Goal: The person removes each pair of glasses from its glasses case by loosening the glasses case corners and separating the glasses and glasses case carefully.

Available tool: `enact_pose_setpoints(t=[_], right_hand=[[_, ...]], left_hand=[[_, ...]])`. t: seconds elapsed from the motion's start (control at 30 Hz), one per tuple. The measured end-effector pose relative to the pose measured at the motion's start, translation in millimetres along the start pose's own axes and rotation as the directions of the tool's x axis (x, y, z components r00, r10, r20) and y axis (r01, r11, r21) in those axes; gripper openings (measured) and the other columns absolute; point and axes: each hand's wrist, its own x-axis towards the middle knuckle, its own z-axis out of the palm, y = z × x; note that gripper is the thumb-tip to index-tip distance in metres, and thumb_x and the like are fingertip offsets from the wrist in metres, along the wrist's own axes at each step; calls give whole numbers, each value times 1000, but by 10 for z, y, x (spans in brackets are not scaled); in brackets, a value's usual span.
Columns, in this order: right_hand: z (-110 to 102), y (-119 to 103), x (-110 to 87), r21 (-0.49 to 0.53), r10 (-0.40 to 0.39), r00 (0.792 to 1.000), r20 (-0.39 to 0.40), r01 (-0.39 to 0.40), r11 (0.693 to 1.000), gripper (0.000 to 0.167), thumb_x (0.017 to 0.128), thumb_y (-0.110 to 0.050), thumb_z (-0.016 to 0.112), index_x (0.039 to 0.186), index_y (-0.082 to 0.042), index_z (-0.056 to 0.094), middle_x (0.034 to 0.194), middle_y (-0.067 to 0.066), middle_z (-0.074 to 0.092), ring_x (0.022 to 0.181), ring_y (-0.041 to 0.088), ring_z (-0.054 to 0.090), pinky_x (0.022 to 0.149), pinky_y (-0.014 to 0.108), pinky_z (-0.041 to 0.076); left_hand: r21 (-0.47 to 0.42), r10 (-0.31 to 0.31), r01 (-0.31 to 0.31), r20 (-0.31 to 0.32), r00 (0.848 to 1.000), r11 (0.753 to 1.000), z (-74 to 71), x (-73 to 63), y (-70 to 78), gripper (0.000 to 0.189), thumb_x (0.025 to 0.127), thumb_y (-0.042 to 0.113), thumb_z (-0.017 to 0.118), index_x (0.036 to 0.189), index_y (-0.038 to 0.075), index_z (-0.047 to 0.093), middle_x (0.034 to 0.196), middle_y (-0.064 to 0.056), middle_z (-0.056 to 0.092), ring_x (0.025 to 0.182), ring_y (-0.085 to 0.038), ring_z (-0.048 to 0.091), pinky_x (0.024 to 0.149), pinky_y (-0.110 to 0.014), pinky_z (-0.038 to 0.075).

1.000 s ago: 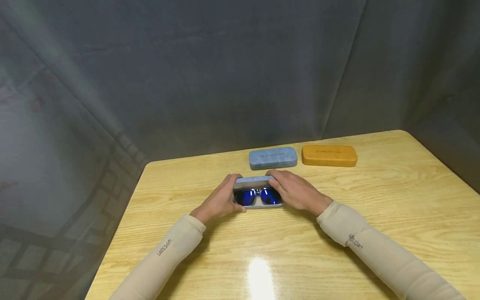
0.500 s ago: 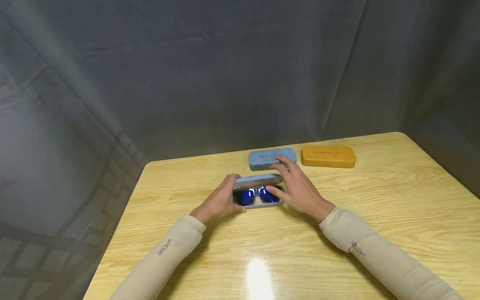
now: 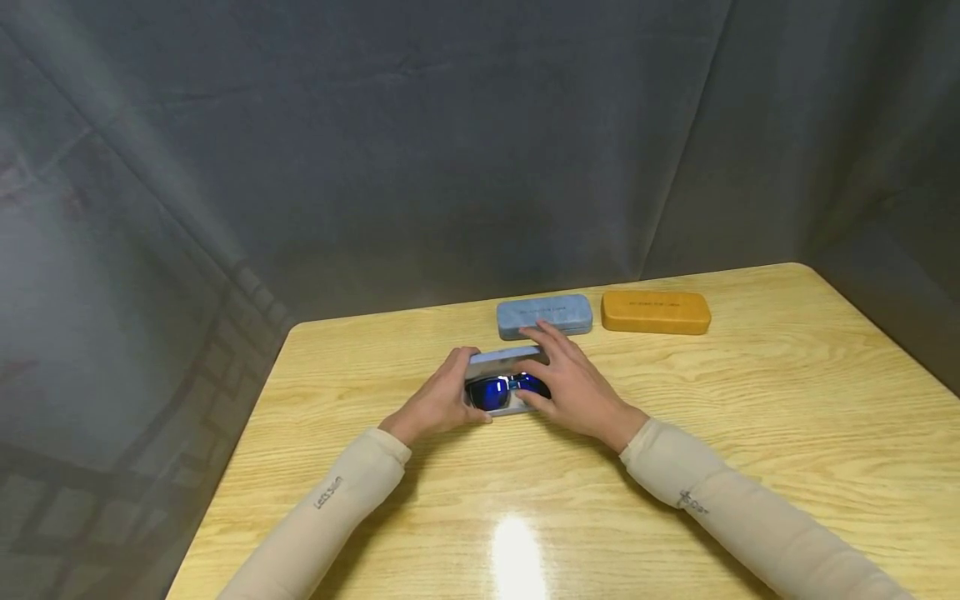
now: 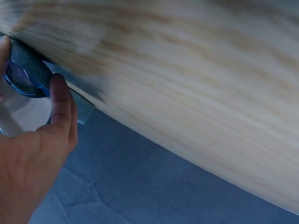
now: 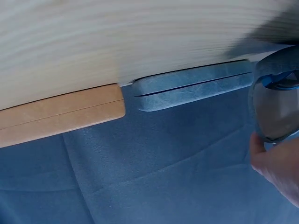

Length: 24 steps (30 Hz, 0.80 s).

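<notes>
An open blue-grey glasses case (image 3: 495,360) lies mid-table with its lid raised on the far side. Inside it sit dark-framed sunglasses (image 3: 489,394) with mirrored blue lenses. My left hand (image 3: 438,400) grips the case's left end, thumb along the front rim and fingers behind the lid. Over the right half is my right hand (image 3: 581,387), thumb and index apart on either side of the sunglasses' bridge, other fingers stretched past the lid. It hides the right lens and the case's right end. The right wrist view shows a fingertip (image 5: 257,145) by the lid's edge.
A second blue-grey glasses case (image 3: 543,315), closed, lies just beyond the hands. Right of it is a closed orange glasses case (image 3: 656,312). Both are near the back edge of the wooden table (image 3: 420,533), with a dark grey curtain (image 3: 465,167) behind.
My right hand has let go of the lid's right end, lifted with fingers spread, then moved left over the sunglasses' right lens. My left hand keeps its grip on the case.
</notes>
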Motion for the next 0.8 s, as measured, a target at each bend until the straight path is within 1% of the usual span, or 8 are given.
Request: enact_pose_setpoints(t=[0.13, 0.23, 0.43, 0.57, 0.7, 0.8], right_hand=[[23, -21, 43, -2, 30, 999, 36, -30, 1000, 30, 91, -39, 72, 116, -22, 73, 156, 12, 40, 150, 40, 24, 117, 59, 29], [32, -38, 75, -5, 38, 998, 43, -37, 999, 28, 90, -36, 73, 114, -21, 74, 155, 13, 41, 150, 39, 24, 118, 59, 28], [59, -49, 111, -57, 2, 1000, 31, 0, 998, 24, 89, -34, 75, 108, -19, 75, 151, 11, 46, 149, 36, 28, 116, 56, 31], [71, -51, 109, -86, 2, 1000, 23, 0, 996, 22, 88, -33, 76, 106, -20, 76, 150, 9, 48, 149, 33, 27, 113, 55, 32], [74, -58, 103, -90, 7, 1000, -1, -8, 996, 19, 87, -32, 77, 101, -20, 77, 147, 8, 50, 147, 32, 29, 107, 53, 34], [73, -62, 104, -88, 0, 1000, -27, -3, 996, 16, 86, -29, 78, 97, -18, 78, 144, 8, 53, 144, 33, 33, 104, 52, 36]], left_hand=[[4, 7, -7, -1, 1000, 1000, -6, -3, -10, 102, 71, 28, 91, 149, 7, 29, 140, -13, 44, 123, -26, 51, 109, -43, 44], [5, 10, -10, 1, 1000, 1000, -16, -10, -11, 102, 72, 29, 91, 150, 6, 28, 140, -13, 44, 121, -27, 52, 108, -43, 45], [-3, 15, -15, 4, 1000, 1000, -9, -11, -12, 102, 72, 28, 91, 149, 6, 28, 138, -13, 44, 119, -27, 52, 106, -43, 46], [4, 21, -21, 4, 1000, 1000, -6, -8, 1, 102, 72, 29, 90, 149, 5, 28, 138, -14, 44, 117, -26, 52, 105, -42, 47], [3, 18, -18, 1, 1000, 1000, -13, -20, 23, 101, 73, 28, 90, 149, 5, 29, 135, -13, 45, 108, -24, 53, 99, -40, 48], [3, 17, -17, 3, 1000, 1000, -15, -26, 31, 100, 73, 29, 90, 149, 6, 29, 132, -12, 46, 104, -23, 53, 96, -40, 49]])
